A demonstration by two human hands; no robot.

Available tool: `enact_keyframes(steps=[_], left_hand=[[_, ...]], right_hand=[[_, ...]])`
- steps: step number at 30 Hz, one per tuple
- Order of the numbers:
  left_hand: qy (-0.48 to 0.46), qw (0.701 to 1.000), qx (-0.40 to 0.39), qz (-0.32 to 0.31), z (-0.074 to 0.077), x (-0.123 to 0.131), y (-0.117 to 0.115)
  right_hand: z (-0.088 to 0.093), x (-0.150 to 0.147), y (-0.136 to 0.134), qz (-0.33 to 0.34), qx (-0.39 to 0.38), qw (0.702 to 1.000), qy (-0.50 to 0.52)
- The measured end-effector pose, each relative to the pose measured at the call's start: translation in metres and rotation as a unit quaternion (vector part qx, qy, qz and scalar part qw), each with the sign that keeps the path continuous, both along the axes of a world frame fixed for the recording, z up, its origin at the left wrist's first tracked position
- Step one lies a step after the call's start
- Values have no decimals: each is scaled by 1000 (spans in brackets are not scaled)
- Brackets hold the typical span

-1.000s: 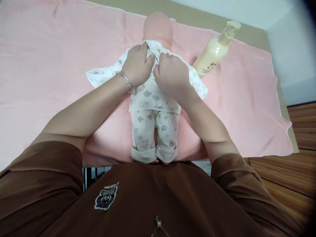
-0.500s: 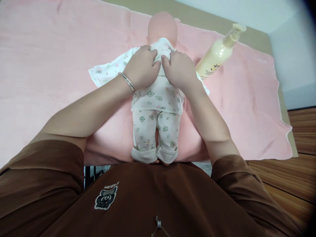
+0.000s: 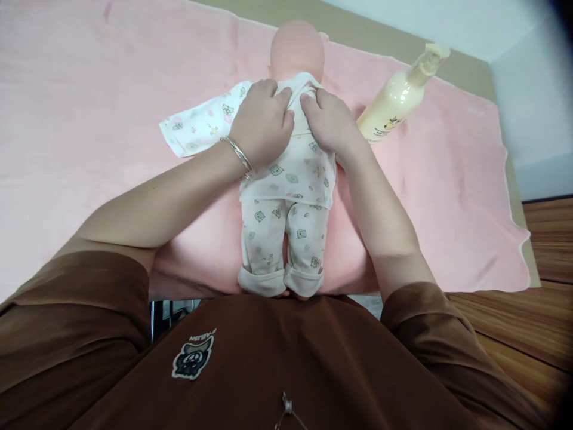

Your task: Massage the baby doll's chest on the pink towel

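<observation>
A baby doll lies on the pink cloth with its smooth head away from me and its feet at the near edge. It wears a white printed top and matching trousers with turned-up cuffs. My left hand is closed on the top near the left shoulder, thumb and fingers gathering the fabric. Opposite it, my right hand grips the top near the right shoulder, its fingertips partly hidden. The left sleeve stretches out flat to the side. No facial features of the doll show.
The pink cloth covers most of a tan table, whose edge shows at the back. A pale yellow pump bottle is just right of my right hand. Wood-grain boards lie beyond the right edge.
The top's collar has moved down from the head and lies flatter around the neck. The left sleeve is smoother. My right hand has shifted slightly rightward; both hands still hold the top.
</observation>
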State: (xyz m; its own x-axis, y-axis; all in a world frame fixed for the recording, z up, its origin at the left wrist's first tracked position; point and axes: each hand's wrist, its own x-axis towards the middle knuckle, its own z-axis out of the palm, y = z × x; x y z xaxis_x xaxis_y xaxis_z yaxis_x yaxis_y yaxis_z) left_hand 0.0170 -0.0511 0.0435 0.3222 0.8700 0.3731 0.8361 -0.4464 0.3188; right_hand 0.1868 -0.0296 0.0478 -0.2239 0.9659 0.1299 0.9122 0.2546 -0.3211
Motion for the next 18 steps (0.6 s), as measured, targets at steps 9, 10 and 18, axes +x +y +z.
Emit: enact_keyframes(steps=[9, 10, 18], left_hand=[[-55, 992, -97, 52, -11, -9, 30], [-57, 993, -90, 51, -12, -9, 30], [-36, 996, -72, 29, -6, -6, 19]], right_hand=[[17, -36, -45, 0, 80, 989, -126], [17, -37, -46, 3, 79, 989, -125], [12, -16, -29, 19, 77, 990, -115]])
